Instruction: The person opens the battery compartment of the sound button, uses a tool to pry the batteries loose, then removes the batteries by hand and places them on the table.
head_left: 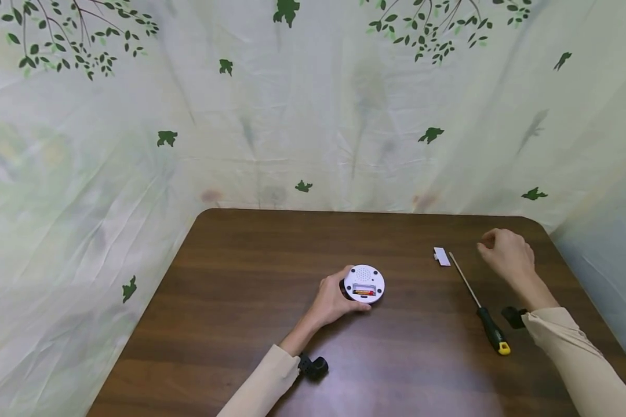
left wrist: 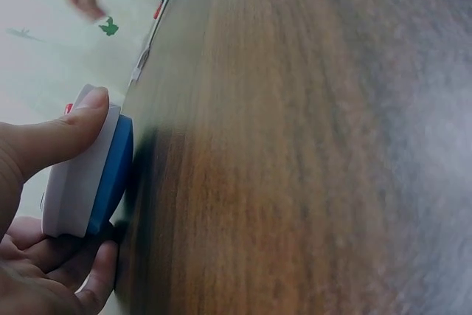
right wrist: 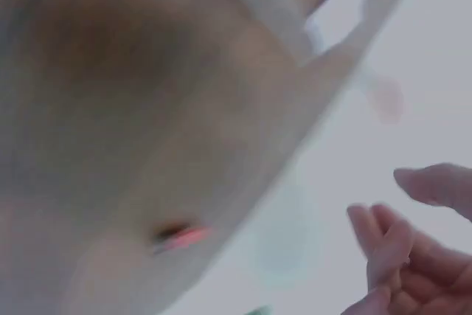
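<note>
My left hand (head_left: 332, 298) grips a round white device (head_left: 365, 276) by its rim, thumb on the near side. Its back faces up, with speaker holes and an uncovered battery compartment where a red battery (head_left: 364, 292) lies. A blue underside (left wrist: 112, 175) shows in the left wrist view. My right hand (head_left: 508, 258) is above the table's right part, fingers bent, thumb apart from them, and nothing between them in the right wrist view. A blurred red and black battery-like piece (right wrist: 181, 237) lies on the table near that hand; the head view does not show it.
A small white battery cover (head_left: 441, 256) lies by the tip of a screwdriver (head_left: 492, 331) with a black and yellow handle, left of my right forearm. The brown table (head_left: 240, 260) ends at a leaf-patterned cloth (head_left: 318, 116) behind.
</note>
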A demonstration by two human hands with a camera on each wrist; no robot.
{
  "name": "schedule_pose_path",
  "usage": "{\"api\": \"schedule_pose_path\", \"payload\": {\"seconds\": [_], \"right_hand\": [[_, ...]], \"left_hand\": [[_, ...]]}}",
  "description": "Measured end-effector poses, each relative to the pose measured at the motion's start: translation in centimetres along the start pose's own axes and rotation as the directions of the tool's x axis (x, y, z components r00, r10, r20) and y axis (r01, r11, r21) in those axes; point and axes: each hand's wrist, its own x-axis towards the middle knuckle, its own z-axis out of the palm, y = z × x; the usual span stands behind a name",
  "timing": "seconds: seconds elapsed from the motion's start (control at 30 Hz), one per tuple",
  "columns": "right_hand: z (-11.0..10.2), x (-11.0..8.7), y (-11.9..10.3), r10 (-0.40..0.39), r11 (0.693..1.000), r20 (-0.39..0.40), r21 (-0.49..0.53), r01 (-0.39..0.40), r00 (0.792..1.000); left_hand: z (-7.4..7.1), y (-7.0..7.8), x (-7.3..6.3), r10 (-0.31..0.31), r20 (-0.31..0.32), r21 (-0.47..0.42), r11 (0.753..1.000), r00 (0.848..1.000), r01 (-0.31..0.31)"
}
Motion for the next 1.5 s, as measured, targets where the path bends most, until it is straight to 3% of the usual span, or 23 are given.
{"api": "schedule_pose_path", "payload": {"seconds": [0.13, 0.2, 0.33, 0.43, 0.6, 0.93, 1.27, 1.4, 1.5], "right_hand": [[0.5, -1.0, -5.8, -0.205, 0.975, 0.022, 0.096, 0.202, 0.978], [1.4, -1.7, -8.3, -0.312, 0.941, 0.044, 0.150, 0.302, 0.949], [4.6, -3.1, -12.4, -0.486, 0.860, 0.086, 0.224, 0.459, 0.870], [6.9, -4.0, -14.4, -0.535, 0.839, 0.134, 0.204, 0.505, 0.834], [8.6, -4.8, -16.2, -0.520, 0.853, 0.178, 0.163, 0.496, 0.835], [8.4, -4.7, -16.9, -0.543, 0.840, 0.241, 0.155, 0.520, 0.804], [8.6, -4.6, -16.8, -0.590, 0.807, 0.217, 0.153, 0.570, 0.777], [7.6, -4.3, -16.5, -0.582, 0.813, 0.182, 0.154, 0.562, 0.792], [6.4, -3.7, -15.9, -0.558, 0.829, 0.148, 0.138, 0.541, 0.817]], "left_hand": [[0.0, 0.0, 0.0, 0.002, 0.000, 0.004, 1.000, 1.000, -0.002], [0.0, 0.0, 0.0, 0.007, 0.001, 0.007, 1.000, 1.000, -0.007], [0.1, 0.1, 0.1, 0.022, 0.004, 0.015, 1.000, 1.000, -0.022], [0.2, 0.3, 0.2, 0.045, 0.020, 0.020, 0.999, 0.999, -0.046], [0.3, 0.4, 0.3, 0.063, 0.035, 0.027, 0.998, 0.997, -0.064], [-0.1, 0.6, 0.4, 0.068, 0.019, 0.028, 0.997, 0.998, -0.068], [-0.2, 0.3, 0.2, 0.065, 0.025, 0.012, 0.998, 0.998, -0.066], [-0.2, 0.1, 0.0, 0.063, 0.019, 0.004, 0.998, 0.998, -0.063], [-0.2, 0.0, -0.2, 0.046, 0.009, -0.002, 0.999, 0.999, -0.046]]}}
